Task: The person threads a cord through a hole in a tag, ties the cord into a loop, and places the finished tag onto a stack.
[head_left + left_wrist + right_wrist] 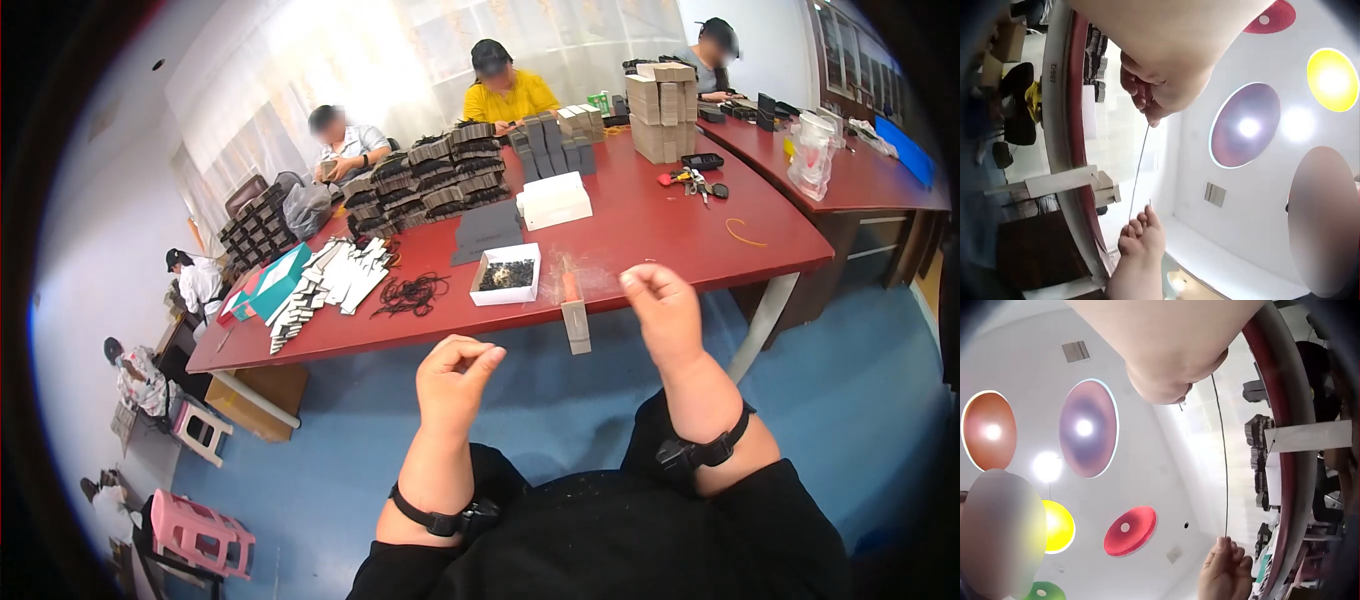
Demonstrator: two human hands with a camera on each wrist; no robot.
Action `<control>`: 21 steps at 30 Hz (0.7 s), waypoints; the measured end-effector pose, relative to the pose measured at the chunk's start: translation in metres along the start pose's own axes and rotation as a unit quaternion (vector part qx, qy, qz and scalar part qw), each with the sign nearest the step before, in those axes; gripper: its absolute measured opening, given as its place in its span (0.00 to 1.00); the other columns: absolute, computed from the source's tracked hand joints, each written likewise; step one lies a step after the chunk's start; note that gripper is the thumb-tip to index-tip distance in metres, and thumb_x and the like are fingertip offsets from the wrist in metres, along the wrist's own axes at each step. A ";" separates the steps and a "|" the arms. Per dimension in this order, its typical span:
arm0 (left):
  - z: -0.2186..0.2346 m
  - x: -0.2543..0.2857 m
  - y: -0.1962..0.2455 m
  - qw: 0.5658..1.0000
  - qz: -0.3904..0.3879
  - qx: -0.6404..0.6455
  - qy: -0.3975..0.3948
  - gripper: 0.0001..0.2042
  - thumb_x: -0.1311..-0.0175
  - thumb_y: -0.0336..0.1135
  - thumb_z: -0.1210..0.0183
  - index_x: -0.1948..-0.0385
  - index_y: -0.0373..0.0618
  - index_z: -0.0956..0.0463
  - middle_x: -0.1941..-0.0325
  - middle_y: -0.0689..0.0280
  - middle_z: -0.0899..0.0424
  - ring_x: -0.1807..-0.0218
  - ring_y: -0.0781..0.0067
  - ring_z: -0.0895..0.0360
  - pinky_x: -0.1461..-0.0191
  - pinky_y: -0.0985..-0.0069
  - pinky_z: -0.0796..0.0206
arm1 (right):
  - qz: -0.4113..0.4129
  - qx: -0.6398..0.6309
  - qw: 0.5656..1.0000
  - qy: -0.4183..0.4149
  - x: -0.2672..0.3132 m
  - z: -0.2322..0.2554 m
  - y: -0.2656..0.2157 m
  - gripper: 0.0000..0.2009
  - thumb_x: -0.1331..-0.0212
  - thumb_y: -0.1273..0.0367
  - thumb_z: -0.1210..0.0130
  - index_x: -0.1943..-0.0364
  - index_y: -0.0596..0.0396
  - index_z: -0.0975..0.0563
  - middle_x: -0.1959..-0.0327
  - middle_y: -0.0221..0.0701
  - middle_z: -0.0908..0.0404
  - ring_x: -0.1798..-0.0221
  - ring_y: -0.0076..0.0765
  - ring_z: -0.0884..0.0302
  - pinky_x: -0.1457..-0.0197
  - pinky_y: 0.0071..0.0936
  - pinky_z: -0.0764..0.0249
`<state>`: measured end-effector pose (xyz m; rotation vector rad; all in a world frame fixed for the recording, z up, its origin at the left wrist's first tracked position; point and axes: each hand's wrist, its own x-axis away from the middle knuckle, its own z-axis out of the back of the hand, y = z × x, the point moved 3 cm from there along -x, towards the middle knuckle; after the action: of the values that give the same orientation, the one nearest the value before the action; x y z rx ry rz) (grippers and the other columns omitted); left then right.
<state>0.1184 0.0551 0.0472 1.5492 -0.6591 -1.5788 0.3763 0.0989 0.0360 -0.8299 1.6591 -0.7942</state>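
Note:
A thin dark cord (1140, 165) stretches between the two hands in both wrist views; in the head view it cannot be made out. One end is pinched by my left hand (452, 385), the other by my right hand (665, 315), both raised before the table's front edge. Between and beyond the hands, a narrow grey block (576, 330) juts over that edge, with an orange piece (570, 284) on top. To its left stands a white box (533, 278) with small black bits inside. Black cords (410, 297) lie in a loose heap farther left.
White strips (335, 280) lie at the red table's (640, 215) left. Behind are stacked dark bundles (430, 180), a white stack (555, 200), a dark flat piece (488, 232) and tall grey stacks (660, 120). Keys (697, 183) lie at the right. Several people sit around.

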 end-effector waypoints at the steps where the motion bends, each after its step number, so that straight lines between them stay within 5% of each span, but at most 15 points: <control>1: -0.009 0.002 0.008 0.998 -0.038 -0.027 -0.033 0.03 0.51 0.21 0.37 0.74 0.36 0.22 0.73 0.69 0.24 0.71 0.82 0.30 0.69 0.85 0.39 | -0.010 -0.018 0.999 -0.027 0.006 -0.009 -0.003 0.05 0.41 0.71 0.47 0.67 0.59 0.24 0.73 0.21 0.25 0.71 0.13 0.32 0.66 0.13 0.35; 4: -0.040 0.010 0.030 0.985 -0.085 -0.090 -0.118 0.07 0.51 0.20 0.39 0.69 0.39 0.20 0.71 0.67 0.23 0.67 0.78 0.27 0.65 0.84 0.37 | -0.116 -0.092 0.983 -0.108 0.024 -0.035 -0.002 0.05 0.39 0.71 0.49 0.66 0.58 0.25 0.73 0.24 0.25 0.70 0.16 0.29 0.65 0.16 0.30; 10: -0.055 0.011 0.020 0.976 -0.131 -0.136 -0.108 0.09 0.47 0.19 0.43 0.64 0.38 0.22 0.68 0.66 0.22 0.65 0.79 0.26 0.61 0.82 0.34 | -0.234 -0.224 0.934 -0.150 0.042 -0.059 0.012 0.05 0.35 0.68 0.55 0.59 0.51 0.32 0.66 0.28 0.24 0.67 0.23 0.26 0.63 0.24 0.24; 12: -0.053 0.014 0.005 0.996 0.037 0.000 -0.083 0.13 0.45 0.19 0.43 0.58 0.36 0.28 0.68 0.65 0.21 0.65 0.79 0.25 0.58 0.82 0.33 | -0.248 -0.193 0.933 -0.175 0.045 -0.059 0.010 0.05 0.36 0.68 0.53 0.61 0.52 0.30 0.68 0.27 0.25 0.67 0.22 0.26 0.64 0.21 0.26; 16: -0.052 0.014 0.010 0.997 0.036 0.033 -0.065 0.17 0.44 0.19 0.44 0.52 0.36 0.35 0.68 0.64 0.21 0.64 0.80 0.24 0.57 0.83 0.33 | -0.223 -0.145 0.943 -0.199 0.047 -0.059 0.018 0.05 0.38 0.69 0.51 0.63 0.54 0.28 0.68 0.27 0.24 0.65 0.22 0.27 0.64 0.21 0.28; 18: -0.052 0.014 0.010 0.996 0.039 0.036 -0.077 0.23 0.45 0.19 0.43 0.47 0.37 0.38 0.68 0.64 0.21 0.63 0.81 0.25 0.57 0.83 0.33 | -0.107 -0.112 0.972 -0.174 0.045 -0.060 0.016 0.05 0.39 0.71 0.49 0.64 0.58 0.26 0.70 0.27 0.24 0.68 0.19 0.28 0.64 0.18 0.30; 21: -0.051 0.015 0.007 0.993 0.060 0.024 -0.096 0.22 0.46 0.20 0.42 0.48 0.36 0.35 0.69 0.65 0.22 0.64 0.81 0.25 0.58 0.83 0.33 | -0.097 -0.038 0.975 -0.195 0.044 -0.057 0.004 0.05 0.40 0.72 0.49 0.65 0.60 0.25 0.71 0.27 0.24 0.69 0.18 0.29 0.63 0.17 0.30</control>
<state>0.1712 0.0479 0.0390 1.3767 -0.8854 -1.6440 0.3117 0.0695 0.0222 -1.1355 1.2776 -0.6508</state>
